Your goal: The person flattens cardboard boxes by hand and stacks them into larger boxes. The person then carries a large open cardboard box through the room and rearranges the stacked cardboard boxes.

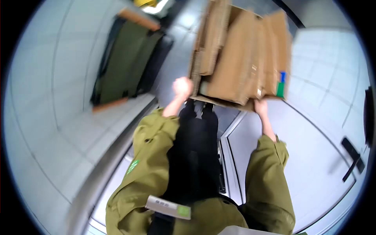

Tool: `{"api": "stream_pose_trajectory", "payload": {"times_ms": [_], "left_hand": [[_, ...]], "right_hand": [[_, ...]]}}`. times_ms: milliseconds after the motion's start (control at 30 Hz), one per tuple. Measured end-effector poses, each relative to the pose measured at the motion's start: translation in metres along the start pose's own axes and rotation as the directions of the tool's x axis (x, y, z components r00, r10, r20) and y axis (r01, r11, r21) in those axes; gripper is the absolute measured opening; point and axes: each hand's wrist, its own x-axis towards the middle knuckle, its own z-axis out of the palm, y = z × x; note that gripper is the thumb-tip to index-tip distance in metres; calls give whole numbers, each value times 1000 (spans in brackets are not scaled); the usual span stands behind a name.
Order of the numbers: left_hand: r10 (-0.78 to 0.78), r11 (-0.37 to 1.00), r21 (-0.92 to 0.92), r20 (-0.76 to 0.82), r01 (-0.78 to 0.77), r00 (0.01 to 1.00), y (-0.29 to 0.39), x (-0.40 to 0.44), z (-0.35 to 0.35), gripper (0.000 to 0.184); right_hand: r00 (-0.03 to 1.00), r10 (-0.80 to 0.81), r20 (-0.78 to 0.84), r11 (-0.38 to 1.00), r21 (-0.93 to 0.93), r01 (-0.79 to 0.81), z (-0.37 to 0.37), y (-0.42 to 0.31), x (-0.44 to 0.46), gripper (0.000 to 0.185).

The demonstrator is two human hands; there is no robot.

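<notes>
A large open cardboard box [223, 102] is held out in front of me, packed with flattened cardboard sheets [235, 58]. At its near left corner my left hand [183, 87] is closed on the side wall. My right hand [260, 105] grips the near edge towards the right, its fingers partly hidden by the box. A blue and green mark [281, 84] shows on the cardboard at the right. Motion blurs the box and hands.
White tiled wall and a ledge [117, 121] run along the left, with a dark green folded panel [123, 58] with orange ends against it. At right is a white door [290, 152] with a black handle [352, 158]. Something yellow [145, 3] lies at the top.
</notes>
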Motion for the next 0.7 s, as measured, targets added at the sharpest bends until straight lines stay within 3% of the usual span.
{"api": "stream_pose_trajectory", "payload": {"times_ms": [33,67,100,167,200,267,367,400,433,500,533,600,633,667,700], "left_hand": [[-8,1000,-22,-14,8,1000,1,-1,4,22],[-47,994,-103,-17,45,999,-4,-6,15,22],[-88,984,-155,-14,85,996,-3,-17,35,21],[-67,971,-236,-63,51,996,8,-35,66,19],[-62,964,-262,-27,53,998,-23,-38,27,19],[-8,957,-288,32,17,999,-25,-13,-8,19],[40,958,-285,-13,-42,999,-25,-29,-4,20],[53,962,-266,-43,-63,998,-26,-28,4,20],[58,966,-249,-39,-66,998,-30,-42,15,20],[51,964,-259,-36,-58,998,-31,-49,21,22],[61,964,-258,-26,-66,998,-29,-48,14,21],[81,976,-206,19,-75,997,-29,-40,9,20],[99,975,-205,35,-90,994,-28,-34,2,21],[86,975,-206,6,-83,996,-31,-42,9,21],[95,977,-194,3,-93,995,-31,-38,9,21]], "right_hand": [[999,-10,-52,999,50,12,10,14,9,26],[968,184,172,982,4,-188,-6,-1,5,29],[952,206,225,978,-16,-208,-5,13,1,27],[997,59,53,965,252,-71,22,68,-1,22],[989,116,89,962,237,-134,-3,10,-28,21],[960,255,118,924,261,-278,-46,-54,-28,21],[956,263,133,945,167,-283,-11,10,-16,26],[987,164,1,906,395,-151,17,48,-9,29],[996,93,15,992,89,-94,8,35,-22,32],[949,271,163,945,143,-294,6,30,-22,33],[902,349,255,928,37,-370,-11,3,-29,32],[993,61,-104,992,118,-49,12,32,-29,29],[954,-87,-287,984,122,127,24,25,-30,27],[998,22,-51,983,183,-12,23,38,-18,26],[969,234,84,968,76,-240,16,27,-20,26]]}}
